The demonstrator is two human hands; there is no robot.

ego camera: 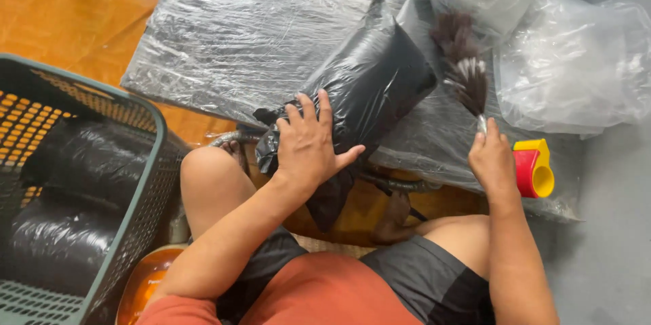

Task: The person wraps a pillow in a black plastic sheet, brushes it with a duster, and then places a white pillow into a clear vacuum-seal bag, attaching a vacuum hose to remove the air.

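The left hand (308, 145) lies flat, palm down, on a black plastic bag (369, 84) that is packed full and shaped like a short pillow; its grip is spread wide, fingers fanned over the bag's lower end, pressing on it rather than closing around it. The bag rests tilted on a low table (224, 33) covered with a clear plastic sheet, its lower end hanging over the near edge above the person's knee.

The right hand (491, 159) is closed in a fist around the handle of a small feather duster (464, 61), whose dark brown and white feathers point up and away, just beside the upper right end of the black bag. Close to the right of this hand, at the near right corner of the table, sits a red and yellow tape dispenser (536, 166). Crumpled clear plastic bags (576, 61) are heaped toward the far right.

To the left, on the orange floor (74, 6), stands a grey-green mesh basket (146, 162) holding more filled black bags (74, 196). The person sits low, in dark shorts and a red shirt.
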